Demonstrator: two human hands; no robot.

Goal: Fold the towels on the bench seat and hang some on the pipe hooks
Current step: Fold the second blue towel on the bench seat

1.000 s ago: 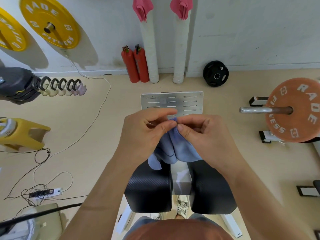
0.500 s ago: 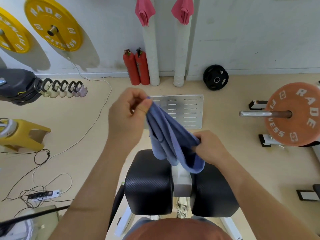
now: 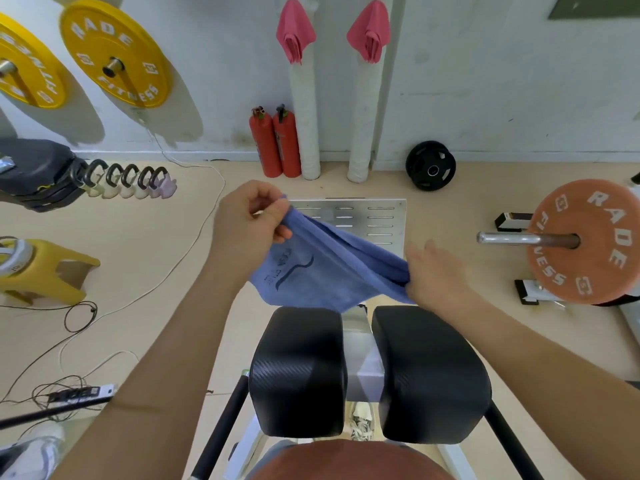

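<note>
A blue towel (image 3: 322, 271) with a dark printed logo hangs stretched in the air above the front of the bench's two black seat pads (image 3: 298, 372). My left hand (image 3: 249, 223) pinches its upper left corner. My right hand (image 3: 436, 271) grips its bunched right end lower down. Two pink towels (image 3: 295, 29) hang folded at the top of the two white wrapped pipes (image 3: 306, 123) on the far wall.
Two red fire extinguishers (image 3: 277, 143) stand left of the pipes. A metal slotted plate (image 3: 360, 216) lies on the floor beyond the bench. An orange plate on a bar (image 3: 585, 240) is at right, a black plate (image 3: 430, 170) by the wall, cables and kettlebells at left.
My hands have pulled apart, spreading the blue towel wider so its logo side shows. My right hand has moved right and my left hand holds its corner up.
</note>
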